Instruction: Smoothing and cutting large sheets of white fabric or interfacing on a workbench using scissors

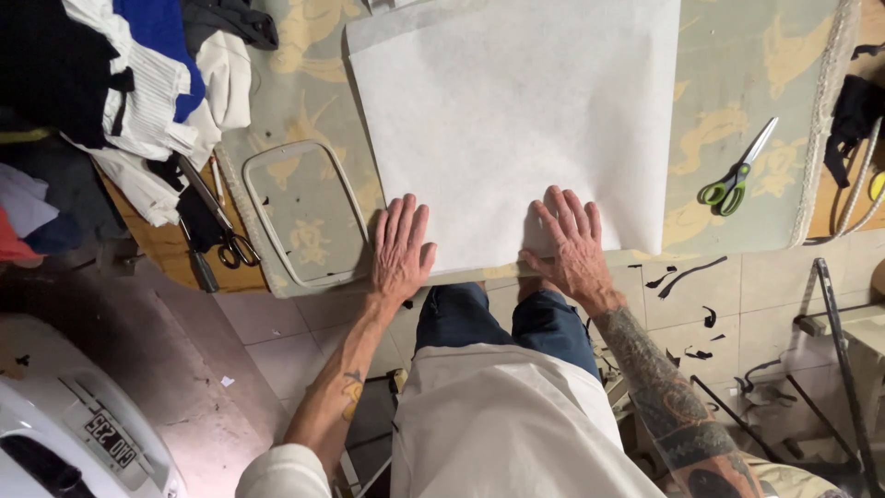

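Two hands, left hand [401,249] and right hand [572,244], flat on one white sheet [516,120].

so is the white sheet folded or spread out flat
Spread flat: the white sheet lies open on the table, with the left hand and right hand pressing its near edge.

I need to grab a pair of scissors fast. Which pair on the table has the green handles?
The scissors lying right of the white sheet. The other scissors, left beside the hoop frame, have dark handles.

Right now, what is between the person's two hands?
In the head view, only the near edge of the white paper sheet lies between the left hand and right hand; nothing else sits there.
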